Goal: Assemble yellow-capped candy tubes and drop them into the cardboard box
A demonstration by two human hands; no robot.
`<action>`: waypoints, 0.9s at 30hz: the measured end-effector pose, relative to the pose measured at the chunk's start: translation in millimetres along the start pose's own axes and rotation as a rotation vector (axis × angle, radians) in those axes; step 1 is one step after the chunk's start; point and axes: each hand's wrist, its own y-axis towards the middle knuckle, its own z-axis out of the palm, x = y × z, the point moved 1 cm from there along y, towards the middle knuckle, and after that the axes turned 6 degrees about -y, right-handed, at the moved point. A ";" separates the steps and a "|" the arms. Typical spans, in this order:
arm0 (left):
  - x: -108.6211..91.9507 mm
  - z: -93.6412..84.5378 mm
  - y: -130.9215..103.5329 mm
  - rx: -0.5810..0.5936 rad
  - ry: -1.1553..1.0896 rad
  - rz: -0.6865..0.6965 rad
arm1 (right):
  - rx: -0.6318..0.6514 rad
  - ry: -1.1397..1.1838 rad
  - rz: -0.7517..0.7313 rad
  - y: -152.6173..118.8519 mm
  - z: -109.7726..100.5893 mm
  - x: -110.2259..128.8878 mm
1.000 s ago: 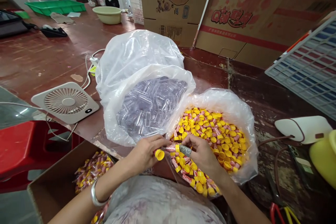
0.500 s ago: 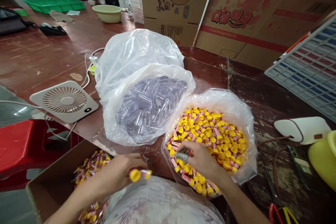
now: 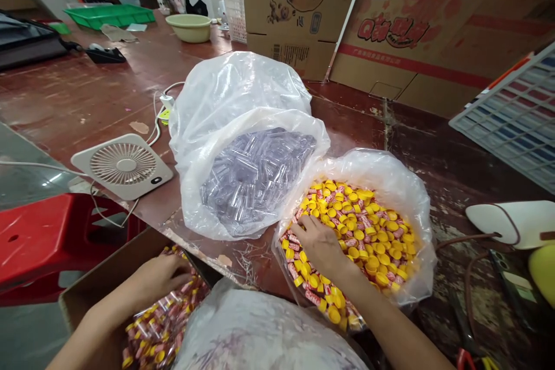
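Observation:
My left hand hangs over a cardboard box at the lower left. Its fingers are loosely apart, with nothing visible in them. Below it lies a heap of filled clear tubes with yellow caps. My right hand reaches into a clear plastic bag of yellow caps mixed with small red-and-white wrapped pieces. Its fingers curl down into the pile, and their tips are hidden. Behind and to the left, an open white plastic bag holds many empty clear tubes.
A white fan and its cord lie left of the bags, above a red stool. Large cardboard boxes stand behind. At the right are a white basket, a white corded device and a phone.
My left hand has moved left and down from beside the bags to the box; the yellow-capped tubes it held no longer show in it. The clear tube in my right hand is out of sight.

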 end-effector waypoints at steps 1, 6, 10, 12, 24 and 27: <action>-24.4 -8.0 1.3 -0.002 -0.006 0.093 | -0.016 0.030 0.019 -0.6 -1.5 -1.8; -105.4 -26.8 31.0 -0.265 0.280 0.279 | -0.144 0.489 0.204 -10.5 -19.6 -7.9; -109.9 -23.7 54.2 -0.224 0.375 0.319 | -0.160 1.010 0.289 -24.9 -34.0 -5.9; -110.4 -23.5 53.0 -0.235 0.273 0.402 | -0.138 1.222 0.347 -28.9 -38.9 -1.6; -154.0 5.0 20.5 -0.036 -0.420 0.664 | 0.139 1.519 0.353 -17.8 -41.7 25.2; -153.5 22.8 23.3 -0.045 -0.429 0.654 | 0.212 1.488 0.357 -20.3 -28.8 24.9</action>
